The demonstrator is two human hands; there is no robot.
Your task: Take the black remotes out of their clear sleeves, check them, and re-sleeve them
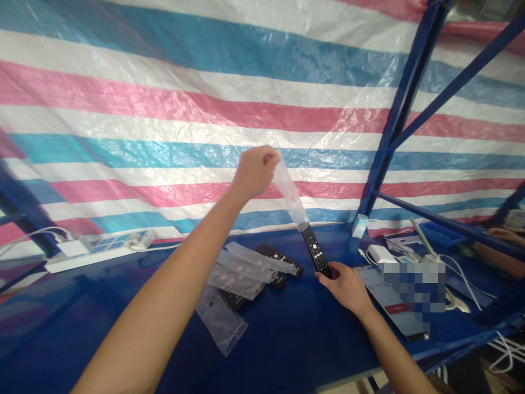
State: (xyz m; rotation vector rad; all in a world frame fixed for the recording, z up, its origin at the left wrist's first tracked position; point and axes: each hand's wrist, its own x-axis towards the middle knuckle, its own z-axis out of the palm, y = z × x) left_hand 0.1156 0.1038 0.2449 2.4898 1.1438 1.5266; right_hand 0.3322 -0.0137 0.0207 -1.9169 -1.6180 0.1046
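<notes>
My left hand (pixel 258 168) is raised in front of the striped sheet, its fingers pinching one end of a translucent plastic sleeve (pixel 290 191). The sleeve's lower end meets the top of a black remote control (pixel 315 249). My right hand (pixel 344 283) grips the bottom end of that remote, which is tilted over the blue table. Between my arms, more black remotes (pixel 281 257) lie on the table, partly covered by several translucent sleeves (pixel 241 279). One flat sleeve (pixel 221 320) lies nearest to me.
A white power strip (pixel 100 249) with cables lies at the left of the blue table (pixel 287 339). To the right are a tablet (pixel 396 301), a white adapter (pixel 380 254), a small box (pixel 360 226) and blue metal frame bars (pixel 388 148). Another person's arm (pixel 498 251) shows far right.
</notes>
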